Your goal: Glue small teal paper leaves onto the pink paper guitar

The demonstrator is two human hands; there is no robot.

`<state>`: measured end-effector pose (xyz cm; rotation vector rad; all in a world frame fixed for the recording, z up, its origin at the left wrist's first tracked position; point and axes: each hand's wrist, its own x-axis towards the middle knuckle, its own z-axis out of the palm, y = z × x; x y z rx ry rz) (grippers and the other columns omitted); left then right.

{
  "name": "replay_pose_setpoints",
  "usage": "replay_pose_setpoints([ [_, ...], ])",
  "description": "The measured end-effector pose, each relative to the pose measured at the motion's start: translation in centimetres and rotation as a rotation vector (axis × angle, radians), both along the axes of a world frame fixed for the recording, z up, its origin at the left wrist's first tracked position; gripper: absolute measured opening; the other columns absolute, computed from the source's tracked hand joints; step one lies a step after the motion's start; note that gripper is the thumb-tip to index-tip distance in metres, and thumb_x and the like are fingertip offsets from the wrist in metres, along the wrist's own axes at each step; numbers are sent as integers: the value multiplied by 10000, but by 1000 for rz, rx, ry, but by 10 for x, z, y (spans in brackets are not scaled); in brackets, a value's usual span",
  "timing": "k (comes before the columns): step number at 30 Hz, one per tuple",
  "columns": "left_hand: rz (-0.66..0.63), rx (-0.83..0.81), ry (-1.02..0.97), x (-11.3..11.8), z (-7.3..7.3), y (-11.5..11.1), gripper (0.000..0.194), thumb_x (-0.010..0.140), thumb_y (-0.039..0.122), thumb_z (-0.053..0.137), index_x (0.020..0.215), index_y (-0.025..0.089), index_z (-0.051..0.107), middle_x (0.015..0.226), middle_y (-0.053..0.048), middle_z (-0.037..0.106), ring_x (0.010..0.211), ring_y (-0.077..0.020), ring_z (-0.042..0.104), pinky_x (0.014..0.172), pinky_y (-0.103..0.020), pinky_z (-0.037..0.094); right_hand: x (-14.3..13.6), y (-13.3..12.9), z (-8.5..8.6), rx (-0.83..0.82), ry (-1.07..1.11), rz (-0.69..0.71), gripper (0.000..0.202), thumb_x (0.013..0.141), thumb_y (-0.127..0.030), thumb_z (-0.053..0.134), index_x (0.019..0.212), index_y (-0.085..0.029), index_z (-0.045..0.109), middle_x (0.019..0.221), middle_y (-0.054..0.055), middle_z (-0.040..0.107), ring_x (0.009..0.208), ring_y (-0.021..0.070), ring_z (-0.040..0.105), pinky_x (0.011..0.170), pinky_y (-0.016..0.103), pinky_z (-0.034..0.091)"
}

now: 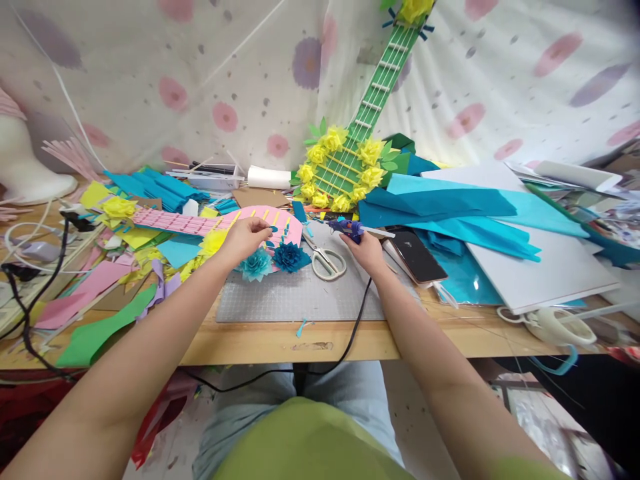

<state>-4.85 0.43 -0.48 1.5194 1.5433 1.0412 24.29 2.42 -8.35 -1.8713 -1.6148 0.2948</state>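
Pink paper guitar [233, 217] lies on the worktop [240, 343], reaching the grey cutting mat [290, 303]. Above its body, the left hand [249, 239] pinches a small blue piece [273, 229]; the right hand [366, 251] grips a glue gun [350, 229].

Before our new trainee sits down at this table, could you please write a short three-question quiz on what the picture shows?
1. What does the person's right hand hold?

2. True or false: the scissors rest on the grey mat.

3. What colour are the flowers around the body of the green guitar?
A) Red
B) Yellow
C) White

Key:
1. A glue gun.
2. True.
3. B.
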Motion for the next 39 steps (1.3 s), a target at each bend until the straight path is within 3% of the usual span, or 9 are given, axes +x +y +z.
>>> replay_pose_setpoints([
  [6, -28, 70, 58, -7, -2, 2, 194, 625, 354, 718, 633, 188, 618, 613, 4, 616, 604, -136, 544, 612, -259, 415, 4, 2, -16, -67, -30, -36, 494, 787, -599, 582, 1014, -164, 636, 911, 141, 706, 896, 284, 661, 777, 366, 482],
  [10, -73, 94, 70, -14, -3, -1, 215, 642, 389, 699, 679, 186, 637, 619, 2, 602, 584, -136, 520, 599, -269, 390, 10, -3, -19, 43, -136, -20, 557, 747, -584, 627, 1072, -137, 564, 1051, 180, 655, 1017, 306, 601, 872, 410, 455],
  [13, -66, 126, 144, -22, -5, -3, 196, 657, 371, 676, 736, 192, 661, 662, -3, 621, 609, -144, 533, 602, -269, 389, 17, -15, -13, 100, -289, -6, 544, 730, -542, 662, 1058, -128, 531, 1090, 218, 608, 1075, 346, 548, 917, 456, 420],
  [17, -66, 135, 124, -29, -11, -3, 254, 641, 370, 691, 812, 201, 609, 674, 11, 615, 632, -147, 555, 617, -265, 399, 15, -37, 13, -64, -427, 64, 503, 712, -488, 698, 1029, -130, 539, 1070, 203, 596, 1045, 350, 543, 881, 443, 427],
  [19, -40, 135, 82, -29, -13, -2, 306, 620, 362, 708, 838, 209, 558, 661, 29, 601, 609, -138, 543, 596, -257, 384, 2, -45, 30, -126, -376, 226, 447, 723, -487, 698, 1000, -166, 556, 1021, 149, 615, 987, 314, 564, 840, 419, 451],
  [22, 12, 124, 11, -24, -11, -4, 349, 584, 333, 730, 822, 215, 503, 642, 43, 592, 597, -134, 542, 578, -248, 368, -33, -49, 46, 44, -234, 582, 466, 759, -471, 693, 1104, -193, 552, 1148, 126, 605, 1072, 284, 545, 917, 417, 445],
  [26, 16, 78, -63, -18, -4, -9, 370, 555, 315, 750, 802, 212, 494, 548, 64, 559, 547, -128, 523, 567, -245, 364, -87, -45, 41, 195, -250, 816, 739, 706, -519, 743, 1299, -163, 483, 1313, 166, 542, 1268, 328, 416, 1065, 501, 341],
  [31, 78, 60, -164, -20, -2, -19, 383, 536, 319, 772, 805, 199, 528, 505, 77, 541, 486, -112, 497, 542, -236, 359, -124, -35, 25, 218, -258, 886, 806, 739, -469, 719, 1413, -172, 391, 1423, 155, 454, 1367, 339, 295, 1116, 526, 263],
  [39, 181, 122, -274, -13, -13, -25, 281, 569, 236, 724, 773, 181, 538, 552, 52, 593, 506, -103, 519, 566, -236, 385, -134, -28, 23, 253, -147, 940, 669, 703, -139, 593, 1354, -173, 443, 1100, 82, 665, 1206, 287, 427, 1126, 526, 210],
])
